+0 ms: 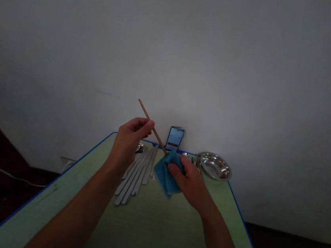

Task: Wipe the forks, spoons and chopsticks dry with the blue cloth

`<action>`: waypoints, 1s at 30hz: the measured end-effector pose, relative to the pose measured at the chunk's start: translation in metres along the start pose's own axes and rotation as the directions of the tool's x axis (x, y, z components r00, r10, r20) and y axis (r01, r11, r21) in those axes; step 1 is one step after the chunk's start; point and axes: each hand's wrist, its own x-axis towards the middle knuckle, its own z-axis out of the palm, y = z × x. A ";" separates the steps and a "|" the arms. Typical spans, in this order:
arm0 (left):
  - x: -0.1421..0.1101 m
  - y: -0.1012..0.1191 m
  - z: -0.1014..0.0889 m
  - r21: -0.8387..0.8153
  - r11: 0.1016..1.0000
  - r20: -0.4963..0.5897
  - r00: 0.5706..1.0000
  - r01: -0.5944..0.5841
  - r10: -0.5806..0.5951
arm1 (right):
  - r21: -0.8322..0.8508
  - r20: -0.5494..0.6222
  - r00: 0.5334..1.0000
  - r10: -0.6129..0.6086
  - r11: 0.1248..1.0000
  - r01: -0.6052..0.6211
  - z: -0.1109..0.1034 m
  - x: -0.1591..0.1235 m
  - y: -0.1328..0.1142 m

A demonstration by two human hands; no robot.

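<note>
A thin wooden chopstick (158, 138) slants above the table, its upper end pointing to the left. My left hand (132, 136) pinches it between thumb and fingers around its middle. Folded about the lower end is a blue cloth (170, 176), which my right hand (190, 178) grips with the thumb on top; that end of the chopstick is hidden inside. Beneath and beside my left hand lie several flat metal utensils (135, 180) in a fanned pile, with a shiny spoon bowl (140, 147) partly covered by the hand.
A lit phone (174, 139) leans against the white wall (220, 66) at the table's back edge. To its right stands a round steel bowl (215, 166), with more metal cutlery (193, 159) beside it. The pale green table (138, 232) has a blue rim.
</note>
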 end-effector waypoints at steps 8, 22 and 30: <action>0.005 0.005 -0.006 -0.047 0.999 -0.071 0.997 -0.013 0.010 | 0.008 0.018 1.000 0.008 1.000 -0.009 -0.002 -0.001 0.000; 0.018 0.006 -0.022 -0.089 0.996 -0.164 0.986 -0.010 -0.004 | -0.012 0.070 0.996 0.048 0.999 -0.047 -0.001 -0.002 0.003; 0.022 0.010 -0.029 -0.134 0.991 -0.236 0.972 -0.020 -0.012 | -0.039 0.073 0.995 0.062 0.998 -0.059 -0.004 -0.002 0.002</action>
